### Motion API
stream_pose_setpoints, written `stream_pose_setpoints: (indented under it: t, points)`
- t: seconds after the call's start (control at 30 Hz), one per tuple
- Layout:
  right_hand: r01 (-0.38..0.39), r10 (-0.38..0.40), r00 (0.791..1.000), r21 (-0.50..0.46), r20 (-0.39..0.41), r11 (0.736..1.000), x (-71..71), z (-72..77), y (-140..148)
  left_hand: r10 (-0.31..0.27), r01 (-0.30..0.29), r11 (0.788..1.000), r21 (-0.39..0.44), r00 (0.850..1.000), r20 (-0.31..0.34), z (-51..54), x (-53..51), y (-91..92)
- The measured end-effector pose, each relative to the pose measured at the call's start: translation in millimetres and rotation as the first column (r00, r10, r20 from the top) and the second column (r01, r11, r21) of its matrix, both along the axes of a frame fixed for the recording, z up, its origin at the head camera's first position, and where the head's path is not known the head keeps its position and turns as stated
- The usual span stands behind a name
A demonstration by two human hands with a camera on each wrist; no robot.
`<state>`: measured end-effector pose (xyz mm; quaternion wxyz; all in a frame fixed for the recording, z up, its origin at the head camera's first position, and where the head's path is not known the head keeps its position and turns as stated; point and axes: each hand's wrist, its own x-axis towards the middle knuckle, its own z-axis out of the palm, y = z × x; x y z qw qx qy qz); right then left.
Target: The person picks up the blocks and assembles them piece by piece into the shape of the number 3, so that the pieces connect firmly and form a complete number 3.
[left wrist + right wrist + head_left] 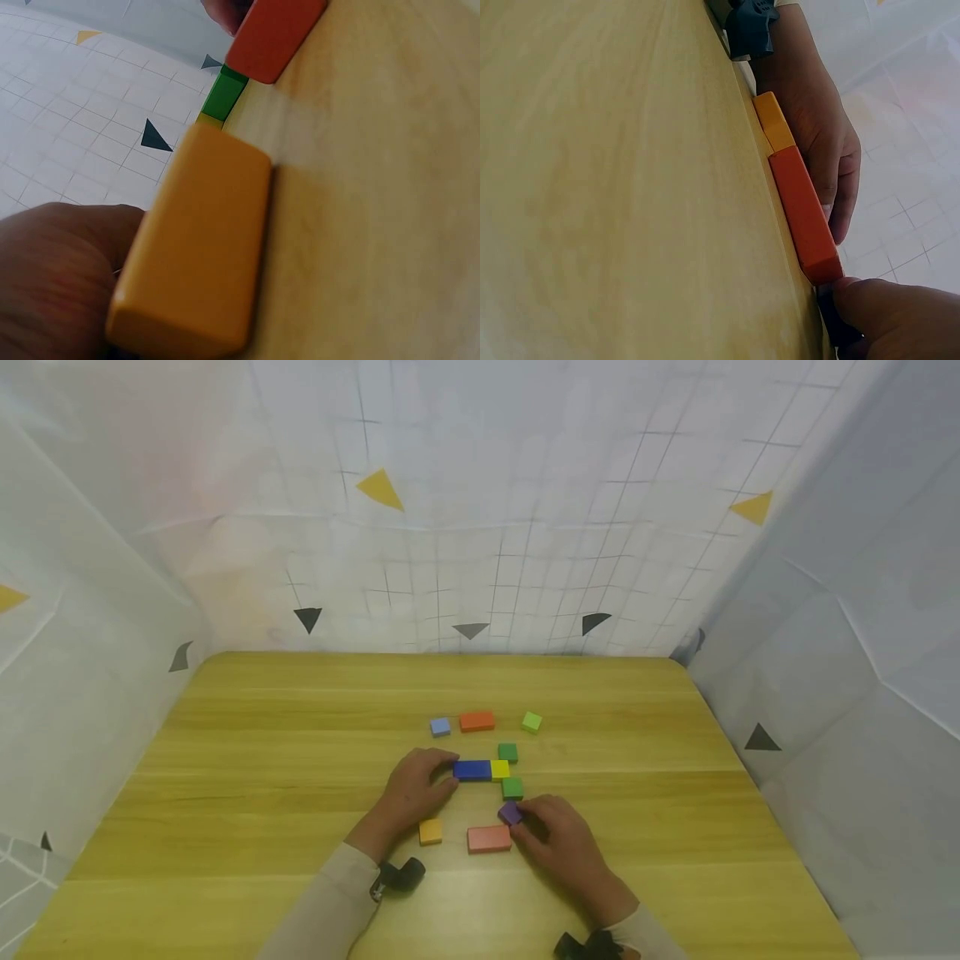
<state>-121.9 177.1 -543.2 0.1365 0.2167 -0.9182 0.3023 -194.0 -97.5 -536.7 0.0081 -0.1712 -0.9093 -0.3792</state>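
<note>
In the head view my left hand (pixel 417 787) holds the left end of a dark blue rectangular block (pixel 472 771) between thumb and fingers. A yellow square block (pixel 500 769) touches that block's right end. One green block (pixel 507 752) lies just above the yellow one, another green block (pixel 512 788) just below it. My right hand (pixel 558 839) pinches a small purple block (pixel 510 813), turned at an angle below the lower green block. In the right wrist view, the right thumb and fingers (pixel 900 319) partly hide the purple block (pixel 836 319).
A pink-red rectangular block (pixel 489 839) and an orange-yellow block (pixel 431 832) lie on the near side of the wooden table (pixel 262 827). Farther back are a light blue block (pixel 440 727), an orange-red block (pixel 477 722) and a lime green block (pixel 532 722). White sheeting (pixel 480 577) surrounds the table.
</note>
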Motion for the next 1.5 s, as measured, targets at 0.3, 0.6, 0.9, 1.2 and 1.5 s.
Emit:
stream_pose_setpoints:
  t: [0.3, 0.6, 0.9, 1.2, 1.5]
  points:
    - [0.005, -0.005, 1.0, -0.004, 0.025, 1.0, 0.2, 1.1, -0.6, -0.004, 0.004, 1.0, 0.007, 1.0, 0.013, 0.7, 0.5, -0.5]
    - [0.016, -0.016, 0.999, 0.012, 0.029, 1.0, 0.1, -0.9, -0.2, 0.007, -0.007, 1.0, 0.0, 1.0, 0.008, -2.0, -0.7, -0.1]
    - [0.004, -0.005, 1.0, 0.02, 0.031, 1.0, 1.6, 0.0, 2.3, 0.033, -0.033, 0.999, 0.029, 0.999, 0.005, -0.5, 2.9, 0.2]
    - [0.008, -0.008, 1.0, 0.006, 0.004, 1.0, 3.2, -2.2, 3.7, 0.024, -0.02, 0.998, 0.067, 0.998, -0.064, -6.1, 16.1, -8.0]
    - [0.013, -0.013, 0.999, 0.004, 0.051, 1.0, 3.7, -0.2, 4.0, 0.008, 0.002, 0.994, 0.111, 0.996, -0.089, -2.9, 39.0, -18.9]
